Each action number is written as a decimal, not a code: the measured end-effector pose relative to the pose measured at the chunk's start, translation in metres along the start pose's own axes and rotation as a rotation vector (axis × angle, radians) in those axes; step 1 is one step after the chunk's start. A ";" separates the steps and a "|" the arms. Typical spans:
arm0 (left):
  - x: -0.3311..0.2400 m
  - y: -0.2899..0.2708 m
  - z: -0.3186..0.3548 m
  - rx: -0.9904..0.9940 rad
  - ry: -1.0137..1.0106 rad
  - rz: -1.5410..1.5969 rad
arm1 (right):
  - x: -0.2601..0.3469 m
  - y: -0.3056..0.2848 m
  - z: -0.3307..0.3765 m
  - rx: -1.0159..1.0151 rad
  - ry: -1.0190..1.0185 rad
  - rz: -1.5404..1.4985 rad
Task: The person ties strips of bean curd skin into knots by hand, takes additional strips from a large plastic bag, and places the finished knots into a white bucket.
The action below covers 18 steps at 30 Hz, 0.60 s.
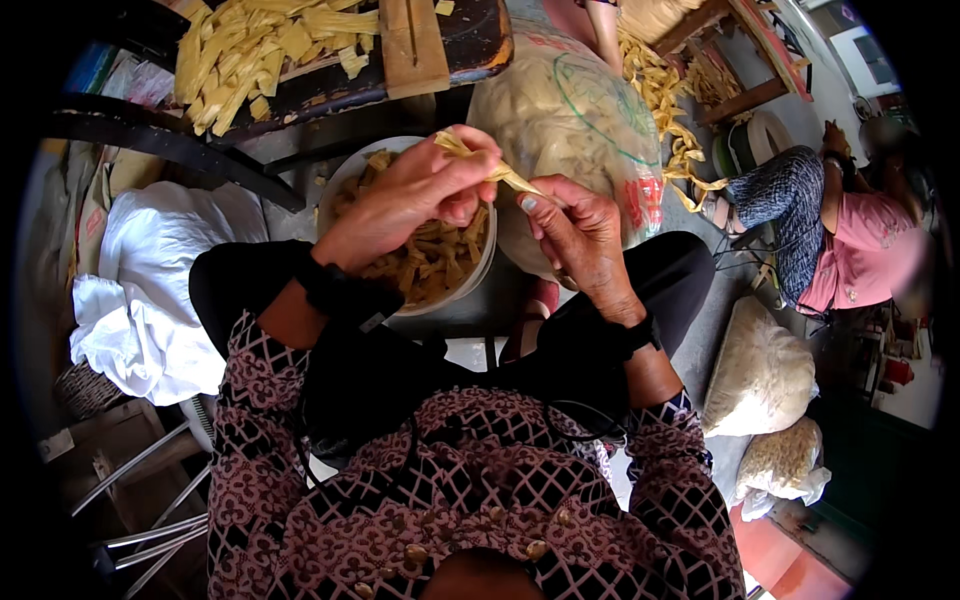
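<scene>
A twisted, pale yellow strip [513, 180] of some dry, flat material stretches between my two hands, above a white bucket [487, 262]. My left hand [425, 190] is closed around one part of it, and a tuft sticks up past the fingers. The other end is pinched between thumb and fingers of my right hand [585, 232]. Short yellow folded pieces [430, 262] fill much of the bucket, partly hidden by my left hand and wrist. I cannot make out whether the strip has a knot in it.
Flat yellow strips [255, 65] lie heaped on a dark worn bench [480, 45] ahead. Beyond my right hand bulges a large clear plastic sack [560, 110]. White cloth [165, 280] lies at left. A person in pink [865, 240] sits at right, near filled bags [762, 370].
</scene>
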State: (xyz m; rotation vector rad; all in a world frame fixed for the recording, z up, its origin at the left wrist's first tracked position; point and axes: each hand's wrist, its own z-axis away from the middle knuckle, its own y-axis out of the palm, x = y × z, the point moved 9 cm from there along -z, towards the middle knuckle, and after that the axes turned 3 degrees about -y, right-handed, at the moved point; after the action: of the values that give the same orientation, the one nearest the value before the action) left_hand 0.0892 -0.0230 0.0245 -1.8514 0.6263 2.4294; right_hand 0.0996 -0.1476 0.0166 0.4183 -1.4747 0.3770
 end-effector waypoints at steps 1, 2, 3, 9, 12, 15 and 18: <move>-0.003 0.004 0.000 0.001 0.039 0.015 | -0.002 0.006 -0.003 0.026 0.008 -0.014; 0.000 0.003 -0.003 -0.004 0.029 0.003 | -0.003 0.010 -0.003 0.043 0.018 -0.025; 0.003 -0.006 -0.006 -0.026 0.017 -0.008 | -0.002 0.011 -0.006 0.042 0.025 0.025; -0.001 -0.026 0.007 -0.202 0.037 0.047 | 0.010 0.017 -0.005 0.097 0.070 0.157; 0.010 -0.024 0.004 -0.196 -0.004 0.003 | 0.002 0.010 0.000 0.101 0.104 0.181; -0.011 -0.035 0.002 -0.190 0.096 0.074 | 0.015 0.008 -0.019 0.112 0.065 0.304; -0.039 -0.052 -0.002 -0.298 0.235 0.010 | 0.063 0.008 -0.047 0.133 -0.232 0.564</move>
State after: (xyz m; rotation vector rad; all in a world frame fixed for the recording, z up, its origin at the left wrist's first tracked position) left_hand 0.1155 0.0324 0.0446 -2.2724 0.2902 2.4441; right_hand 0.1407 -0.1186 0.0778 0.1436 -1.7925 0.9017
